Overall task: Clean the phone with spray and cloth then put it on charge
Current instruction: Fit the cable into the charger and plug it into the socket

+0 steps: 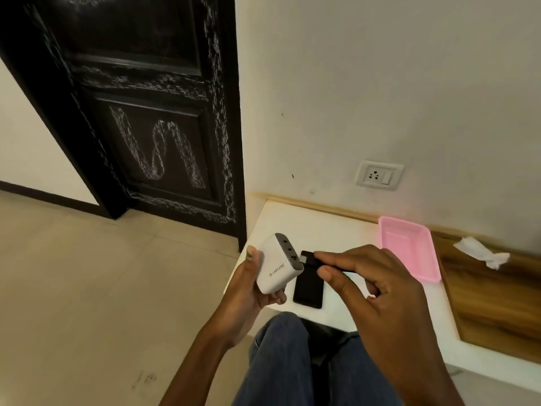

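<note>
Now — left hand (248, 291) grips charger (278, 265) | right hand (377, 291) pinches plug (310, 257)

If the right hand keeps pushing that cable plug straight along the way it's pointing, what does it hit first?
Most likely the white charger held in the left hand. The right hand pinches the black cable plug, whose tip points left at the charger's dark port face, close to its lowest port. Exact alignment in depth is unclear.
</note>
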Demonstrator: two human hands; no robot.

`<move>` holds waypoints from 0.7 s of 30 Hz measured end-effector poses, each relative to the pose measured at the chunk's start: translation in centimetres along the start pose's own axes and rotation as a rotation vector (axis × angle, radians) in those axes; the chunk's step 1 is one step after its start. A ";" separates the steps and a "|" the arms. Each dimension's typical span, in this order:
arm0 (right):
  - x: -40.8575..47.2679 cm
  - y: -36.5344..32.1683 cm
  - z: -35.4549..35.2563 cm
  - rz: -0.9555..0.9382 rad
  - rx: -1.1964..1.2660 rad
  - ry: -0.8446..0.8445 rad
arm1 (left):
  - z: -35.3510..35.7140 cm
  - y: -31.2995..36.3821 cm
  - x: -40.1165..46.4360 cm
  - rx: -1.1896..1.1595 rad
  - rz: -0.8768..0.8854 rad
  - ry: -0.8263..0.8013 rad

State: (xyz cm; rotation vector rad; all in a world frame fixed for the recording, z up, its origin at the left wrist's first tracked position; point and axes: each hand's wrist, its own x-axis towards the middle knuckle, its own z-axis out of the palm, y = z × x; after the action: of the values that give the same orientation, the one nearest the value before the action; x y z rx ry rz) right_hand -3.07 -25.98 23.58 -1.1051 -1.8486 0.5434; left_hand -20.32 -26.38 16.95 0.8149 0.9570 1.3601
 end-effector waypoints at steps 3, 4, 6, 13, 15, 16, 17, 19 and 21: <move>-0.5 -0.8 -0.7 -0.054 -0.052 0.020 | 1.0 0.6 -0.4 -0.062 -0.025 -0.061; -0.5 -1.0 -0.9 -0.065 -0.072 0.024 | 1.3 0.7 -0.5 -0.070 -0.019 -0.071; -0.8 -1.4 -1.3 -0.077 -0.100 0.029 | 1.9 1.1 -0.6 -0.067 -0.003 -0.087; -1.4 -2.3 -2.1 -0.132 -0.206 0.059 | 2.9 1.8 -0.6 -0.007 0.033 -0.151; -1.6 -2.3 -2.1 -0.148 -0.241 0.087 | 3.1 2.0 -0.7 -0.011 0.022 -0.148; -1.7 -2.4 -2.1 -0.159 -0.257 0.101 | 3.1 2.0 -0.8 -0.012 0.018 -0.141; -1.7 -2.5 -2.2 -0.170 -0.273 0.107 | 3.1 2.1 -0.7 -0.012 0.018 -0.132; -1.7 -3.0 -2.5 -0.179 -0.314 0.101 | 3.2 2.1 -0.7 -0.017 0.025 -0.108; -1.7 -3.3 -2.8 -0.173 -0.341 0.084 | 3.3 2.2 -0.7 -0.019 0.043 -0.092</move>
State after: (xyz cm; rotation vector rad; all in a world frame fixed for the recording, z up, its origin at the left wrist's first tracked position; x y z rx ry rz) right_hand -1.90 -29.36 26.61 -1.1517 -1.9852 0.0800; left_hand -18.21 -26.70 20.36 0.8800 0.8586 1.3546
